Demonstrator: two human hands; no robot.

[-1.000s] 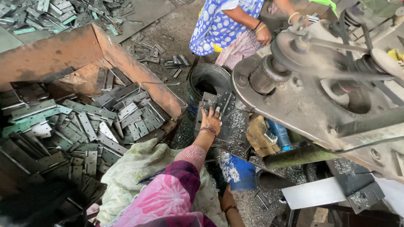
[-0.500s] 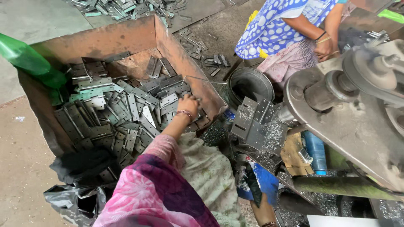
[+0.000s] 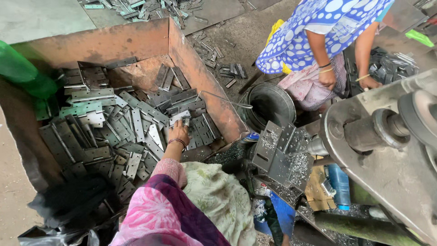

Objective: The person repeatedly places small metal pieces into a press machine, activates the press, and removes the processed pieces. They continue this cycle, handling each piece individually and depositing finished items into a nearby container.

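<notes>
Since the earlier frame, the left hand (image 3: 180, 133) has reached deeper into the rusty metal bin (image 3: 200, 77), fingers closed on a small flat grey hinge plate (image 3: 185, 120) atop the heap of hinge plates (image 3: 114, 123). Right hand hidden from view. Grip detail unclear.

A pink sleeve (image 3: 157, 214) with a darker purple band and paler pink blotches is worn on the one arm seen; it ends in a plain pink cuff (image 3: 167, 167) short of the wrist. A thin dark bangle (image 3: 176, 141) with small beads is worn around the wrist. A pale green cloth (image 3: 218, 200) with a faint pattern is draped over the lap, right of the sleeve.
</notes>
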